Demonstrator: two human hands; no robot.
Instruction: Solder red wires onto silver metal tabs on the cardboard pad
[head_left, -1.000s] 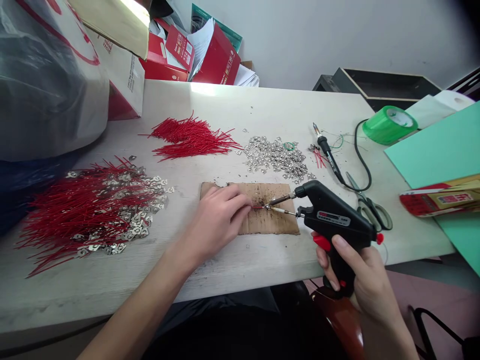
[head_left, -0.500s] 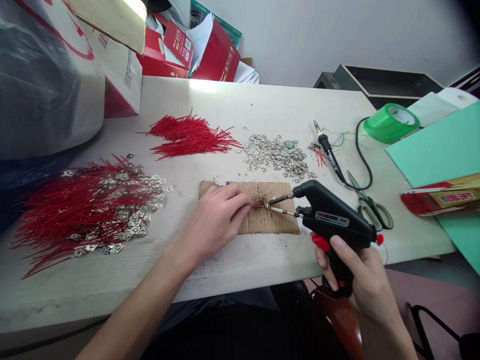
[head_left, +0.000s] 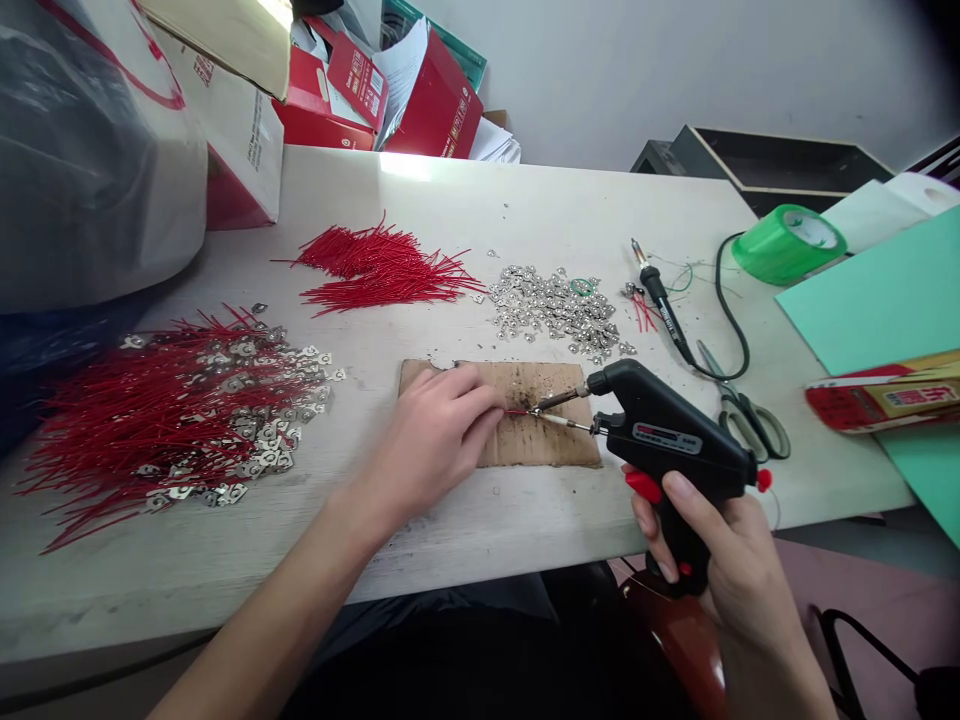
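My left hand (head_left: pixel 446 430) is closed, pinching a short red wire (head_left: pixel 516 411) over a scorched piece of cardboard (head_left: pixel 551 450). At the wire's far end is a small metal tab, partly hidden by the tips above it. My right hand (head_left: pixel 720 540) grips a black soldering gun (head_left: pixel 667 430) by its handle, fingers around the grip below the red trigger. The gun's hot tip and its thin feed tube meet at the wire's end. Behind the cardboard lies a heap of loose metal tabs (head_left: pixel 555 310), with a pile of red wires (head_left: pixel 382 270) to its left.
Red wires with metal tabs attached (head_left: pixel 180 410) are heaped at the left. On the right lie a soldering iron (head_left: pixel 664 310), scissors (head_left: pixel 750 420), green tape (head_left: pixel 791 245) and a red and gold packet (head_left: pixel 885 395). A large plastic bag (head_left: pixel 97 170) stands at the back left.
Both hands hold nearly the same place, with the soldering gun's tip still at the wire's end. The whole view has shifted very slightly.
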